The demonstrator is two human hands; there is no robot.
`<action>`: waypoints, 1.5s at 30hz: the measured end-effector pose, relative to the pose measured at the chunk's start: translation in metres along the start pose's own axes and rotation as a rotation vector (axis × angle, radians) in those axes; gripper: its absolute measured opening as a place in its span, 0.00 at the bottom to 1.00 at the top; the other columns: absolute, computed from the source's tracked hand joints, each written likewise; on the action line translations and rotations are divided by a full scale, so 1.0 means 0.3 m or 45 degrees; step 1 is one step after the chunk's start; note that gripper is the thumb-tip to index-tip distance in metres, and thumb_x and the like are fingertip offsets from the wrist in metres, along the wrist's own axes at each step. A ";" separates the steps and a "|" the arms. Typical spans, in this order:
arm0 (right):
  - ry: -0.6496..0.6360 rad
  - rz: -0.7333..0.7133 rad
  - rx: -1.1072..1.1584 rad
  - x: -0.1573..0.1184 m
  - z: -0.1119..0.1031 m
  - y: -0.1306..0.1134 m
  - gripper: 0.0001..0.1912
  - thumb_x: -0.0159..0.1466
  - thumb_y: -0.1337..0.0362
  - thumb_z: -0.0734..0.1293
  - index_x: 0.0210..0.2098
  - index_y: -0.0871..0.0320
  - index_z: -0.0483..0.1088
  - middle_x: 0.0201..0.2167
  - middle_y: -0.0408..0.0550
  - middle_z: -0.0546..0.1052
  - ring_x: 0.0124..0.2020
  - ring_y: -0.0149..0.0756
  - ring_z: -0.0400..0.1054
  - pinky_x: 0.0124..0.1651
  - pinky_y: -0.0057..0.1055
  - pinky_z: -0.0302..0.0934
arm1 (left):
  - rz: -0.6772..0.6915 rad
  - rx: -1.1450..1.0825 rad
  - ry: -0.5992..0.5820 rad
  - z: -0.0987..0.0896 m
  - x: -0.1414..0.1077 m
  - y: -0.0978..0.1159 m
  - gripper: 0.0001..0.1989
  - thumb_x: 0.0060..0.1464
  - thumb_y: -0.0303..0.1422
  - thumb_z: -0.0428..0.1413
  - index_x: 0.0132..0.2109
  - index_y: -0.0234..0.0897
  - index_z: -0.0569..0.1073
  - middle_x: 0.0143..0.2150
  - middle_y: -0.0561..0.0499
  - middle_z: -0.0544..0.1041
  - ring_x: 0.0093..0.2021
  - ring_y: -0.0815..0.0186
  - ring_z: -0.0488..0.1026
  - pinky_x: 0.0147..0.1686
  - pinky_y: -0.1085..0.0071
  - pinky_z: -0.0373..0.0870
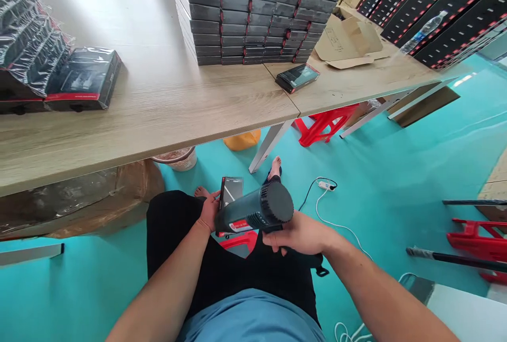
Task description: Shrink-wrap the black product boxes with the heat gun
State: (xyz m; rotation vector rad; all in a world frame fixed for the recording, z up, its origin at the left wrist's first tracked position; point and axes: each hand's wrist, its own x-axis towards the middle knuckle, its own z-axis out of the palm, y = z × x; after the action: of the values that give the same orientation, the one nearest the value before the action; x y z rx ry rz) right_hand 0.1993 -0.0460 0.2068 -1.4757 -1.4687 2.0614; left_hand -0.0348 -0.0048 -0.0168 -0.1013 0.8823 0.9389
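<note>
My right hand is wrapped round the handle of a dark heat gun over my lap. Its nozzle points left at a slim black box, which my left hand grips by its left side. The heat gun covers the middle of that box, and I cannot tell whether the two touch. Above them on the table lies a single dark box near the front edge. At the table's left, a film-wrapped box sits beside a heap of wrapped boxes.
A tall stack of dark boxes stands on the wooden table. Right of it are an opened carton and a plastic bottle. Below are a bin, a red stool and a power strip with cables on the floor.
</note>
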 end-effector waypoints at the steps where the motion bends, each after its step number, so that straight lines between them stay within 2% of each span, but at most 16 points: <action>1: 0.043 -0.020 -0.005 0.005 -0.001 -0.009 0.08 0.54 0.60 0.73 0.28 0.56 0.72 0.21 0.42 0.73 0.24 0.34 0.68 0.26 0.31 0.66 | -0.005 0.005 0.013 0.001 -0.001 -0.001 0.11 0.57 0.35 0.54 0.41 0.35 0.79 0.26 0.48 0.80 0.28 0.53 0.81 0.31 0.61 0.77; 5: 0.435 -0.081 0.004 0.069 -0.052 -0.023 0.06 0.57 0.61 0.71 0.30 0.58 0.72 0.21 0.43 0.73 0.24 0.34 0.69 0.28 0.31 0.67 | -0.116 0.032 -0.065 0.006 -0.018 0.000 0.18 0.58 0.41 0.53 0.46 0.32 0.79 0.33 0.42 0.83 0.35 0.49 0.82 0.36 0.56 0.78; 7: 0.512 -0.042 -0.005 0.085 -0.084 -0.010 0.07 0.56 0.63 0.71 0.33 0.58 0.72 0.21 0.43 0.73 0.25 0.36 0.69 0.26 0.31 0.66 | -0.126 0.023 -0.135 0.012 -0.030 0.004 0.20 0.58 0.42 0.53 0.49 0.32 0.79 0.36 0.39 0.83 0.38 0.48 0.82 0.38 0.54 0.79; 9: 0.464 0.012 0.000 0.067 -0.100 0.024 0.09 0.55 0.62 0.72 0.34 0.58 0.72 0.20 0.43 0.73 0.24 0.36 0.68 0.25 0.31 0.65 | -0.109 0.006 -0.167 0.021 -0.037 0.008 0.21 0.58 0.41 0.54 0.50 0.31 0.79 0.39 0.38 0.83 0.40 0.47 0.82 0.40 0.54 0.78; 13: 0.164 0.174 0.026 -0.039 -0.073 0.129 0.12 0.54 0.57 0.74 0.30 0.58 0.73 0.21 0.43 0.74 0.23 0.34 0.67 0.27 0.33 0.65 | 0.047 -0.080 -0.178 0.034 -0.028 0.012 0.21 0.57 0.39 0.55 0.52 0.30 0.78 0.41 0.38 0.83 0.42 0.48 0.81 0.44 0.54 0.78; 14: 0.136 0.181 0.066 -0.065 -0.062 0.155 0.13 0.54 0.56 0.75 0.30 0.59 0.73 0.22 0.43 0.74 0.24 0.34 0.68 0.27 0.32 0.66 | 0.106 -0.104 -0.155 0.032 -0.020 0.015 0.20 0.57 0.39 0.56 0.52 0.30 0.77 0.41 0.38 0.83 0.41 0.49 0.81 0.44 0.54 0.77; 16: 0.191 0.190 0.168 -0.102 -0.042 0.195 0.15 0.54 0.54 0.75 0.32 0.59 0.75 0.25 0.44 0.75 0.26 0.35 0.69 0.29 0.32 0.67 | 0.209 -0.151 -0.052 0.020 0.000 0.022 0.18 0.58 0.40 0.58 0.50 0.32 0.77 0.39 0.42 0.82 0.38 0.53 0.81 0.42 0.57 0.78; 19: 0.432 0.185 0.340 -0.116 -0.017 0.227 0.19 0.55 0.52 0.74 0.39 0.60 0.76 0.29 0.46 0.76 0.28 0.34 0.69 0.30 0.31 0.67 | 0.256 -0.234 0.157 -0.004 0.034 0.037 0.15 0.60 0.45 0.59 0.45 0.37 0.75 0.33 0.48 0.79 0.34 0.58 0.79 0.39 0.62 0.78; 21: 0.480 0.152 0.438 -0.106 0.002 0.234 0.21 0.55 0.52 0.75 0.43 0.59 0.76 0.31 0.46 0.77 0.29 0.34 0.70 0.30 0.31 0.67 | 0.241 -0.287 0.278 -0.015 0.051 0.044 0.14 0.62 0.45 0.58 0.43 0.39 0.72 0.30 0.50 0.77 0.32 0.60 0.79 0.38 0.63 0.79; 24: 0.361 0.042 0.522 -0.079 0.035 0.233 0.20 0.56 0.53 0.75 0.42 0.60 0.77 0.34 0.49 0.78 0.30 0.35 0.71 0.30 0.31 0.68 | 0.243 -0.339 0.361 -0.015 0.058 0.045 0.13 0.64 0.45 0.57 0.41 0.41 0.70 0.30 0.51 0.75 0.31 0.62 0.79 0.38 0.64 0.79; 26: 0.383 -0.040 0.535 -0.057 0.049 0.231 0.18 0.58 0.52 0.74 0.39 0.60 0.77 0.35 0.50 0.79 0.31 0.35 0.72 0.31 0.31 0.68 | 0.261 -0.372 0.374 -0.008 0.049 0.042 0.13 0.64 0.46 0.56 0.41 0.40 0.69 0.31 0.51 0.75 0.32 0.62 0.79 0.39 0.63 0.80; 29: 0.517 -0.080 0.516 -0.030 0.049 0.223 0.17 0.59 0.52 0.74 0.38 0.60 0.77 0.33 0.49 0.78 0.31 0.35 0.71 0.32 0.32 0.68 | 0.274 -0.422 0.413 0.004 0.027 0.039 0.13 0.65 0.44 0.56 0.41 0.39 0.69 0.32 0.50 0.75 0.31 0.62 0.79 0.39 0.61 0.80; 35: 0.364 -0.116 0.428 -0.014 0.042 0.201 0.16 0.58 0.53 0.74 0.38 0.59 0.77 0.33 0.49 0.78 0.31 0.37 0.71 0.32 0.34 0.68 | 0.300 -0.488 0.401 0.015 0.019 0.040 0.12 0.65 0.42 0.56 0.40 0.38 0.68 0.32 0.50 0.75 0.33 0.62 0.79 0.40 0.61 0.81; 39: 0.535 -0.053 0.373 -0.016 0.039 0.198 0.15 0.59 0.53 0.73 0.38 0.59 0.77 0.31 0.48 0.78 0.30 0.36 0.70 0.33 0.35 0.68 | 0.292 -0.459 0.369 0.010 0.025 0.040 0.11 0.66 0.41 0.54 0.39 0.38 0.68 0.34 0.48 0.76 0.34 0.62 0.80 0.41 0.59 0.81; 43: 0.315 -0.076 0.381 -0.022 0.053 0.193 0.16 0.58 0.53 0.73 0.36 0.60 0.77 0.29 0.49 0.78 0.29 0.37 0.70 0.31 0.35 0.67 | 0.306 -0.464 0.364 0.006 0.036 0.037 0.10 0.65 0.39 0.54 0.38 0.38 0.67 0.32 0.49 0.75 0.31 0.63 0.78 0.36 0.62 0.80; 45: 0.301 -0.132 0.385 -0.014 0.058 0.191 0.16 0.59 0.53 0.73 0.38 0.60 0.77 0.28 0.48 0.77 0.30 0.37 0.70 0.32 0.35 0.68 | 0.326 -0.489 0.370 0.005 0.043 0.035 0.10 0.64 0.38 0.54 0.38 0.37 0.67 0.32 0.50 0.75 0.31 0.62 0.78 0.36 0.62 0.80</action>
State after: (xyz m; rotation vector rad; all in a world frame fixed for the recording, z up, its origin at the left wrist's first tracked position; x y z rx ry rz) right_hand 0.2074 -0.0866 0.1634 -1.4304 -1.0675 1.8740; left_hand -0.0379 0.0109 -0.0218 -0.4724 0.9862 1.3508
